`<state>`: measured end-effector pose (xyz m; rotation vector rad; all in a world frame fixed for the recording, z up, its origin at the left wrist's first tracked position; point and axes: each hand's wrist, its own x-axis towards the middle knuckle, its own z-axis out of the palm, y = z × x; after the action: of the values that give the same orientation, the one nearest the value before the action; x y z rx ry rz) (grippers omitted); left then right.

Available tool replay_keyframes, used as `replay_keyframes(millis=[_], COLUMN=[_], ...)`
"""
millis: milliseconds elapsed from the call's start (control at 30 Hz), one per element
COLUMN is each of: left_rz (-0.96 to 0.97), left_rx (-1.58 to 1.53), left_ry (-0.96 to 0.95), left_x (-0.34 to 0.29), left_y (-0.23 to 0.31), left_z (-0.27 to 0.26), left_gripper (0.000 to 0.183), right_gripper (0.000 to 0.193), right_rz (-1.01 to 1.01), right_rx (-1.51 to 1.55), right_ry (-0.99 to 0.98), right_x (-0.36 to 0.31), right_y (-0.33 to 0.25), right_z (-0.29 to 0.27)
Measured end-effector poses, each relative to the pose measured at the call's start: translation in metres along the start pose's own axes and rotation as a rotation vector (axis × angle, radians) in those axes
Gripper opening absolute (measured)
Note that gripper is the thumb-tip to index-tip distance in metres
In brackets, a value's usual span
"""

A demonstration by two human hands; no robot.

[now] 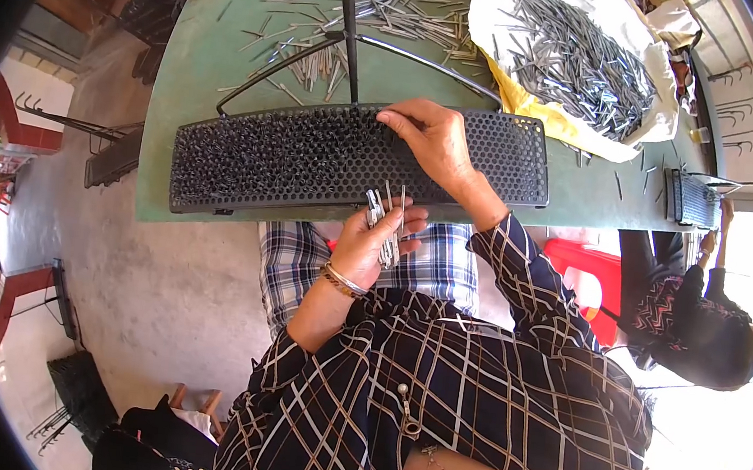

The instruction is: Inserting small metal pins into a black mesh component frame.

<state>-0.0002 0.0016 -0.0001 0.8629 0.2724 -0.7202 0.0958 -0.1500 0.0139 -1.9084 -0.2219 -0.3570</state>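
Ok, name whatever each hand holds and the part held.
The left hand grips a bunch of thin metal rods around their middles. Whether the right hand, at the black perforated rack, holds anything cannot be told.

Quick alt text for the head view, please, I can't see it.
The person's left hand holds thin metal rods near a black perforated rack; the right hand is over the rack. The rack rests on a green table, with an open sack of rods beyond it.

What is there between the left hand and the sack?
The head view shows the rack, the right hand over it, and some green table.
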Motion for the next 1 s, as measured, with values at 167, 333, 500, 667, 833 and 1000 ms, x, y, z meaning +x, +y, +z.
replay_keyframes(millis=[167,333,500,667,833,1000], left_rz=[-0.021,-0.034,-0.043,-0.035,-0.049,-0.063], left_rx=[0.012,0.0,-0.021,-0.005,-0.014,-0.032], left_ry=[-0.039,-0.039,-0.033,-0.066,-0.053,-0.039], left_x=[0.0007,0.0009,0.0007,0.0007,0.0008,0.0015], left_y=[-0.0006,-0.0001,0.0009,-0.0009,-0.0015,-0.0028], left_z=[-0.002,-0.0007,-0.0001,-0.0027,-0.0025,-0.0037], left_gripper=[0.031,0.031,0.032,0.031,0.03,0.028], right_gripper=[0.02,0.014,0.014,0.012,0.013,0.013], right_rz=[0.094,0.06,-0.018,-0.025,-0.068,-0.109], right_rx=[0.039,0.04,-0.018,0.05,0.021,-0.017], right_ry=[0.054,0.033,0.048,0.032,0.003,-0.026], right_x=[-0.0063,-0.0083,-0.0091,-0.0101,-0.0072,-0.0086], right_y=[0.0042,0.0034,0.0053,0.0071,0.0087,0.0089], right_z=[0.0063,0.0076,0.0032,0.0042,0.0026,0.0047])
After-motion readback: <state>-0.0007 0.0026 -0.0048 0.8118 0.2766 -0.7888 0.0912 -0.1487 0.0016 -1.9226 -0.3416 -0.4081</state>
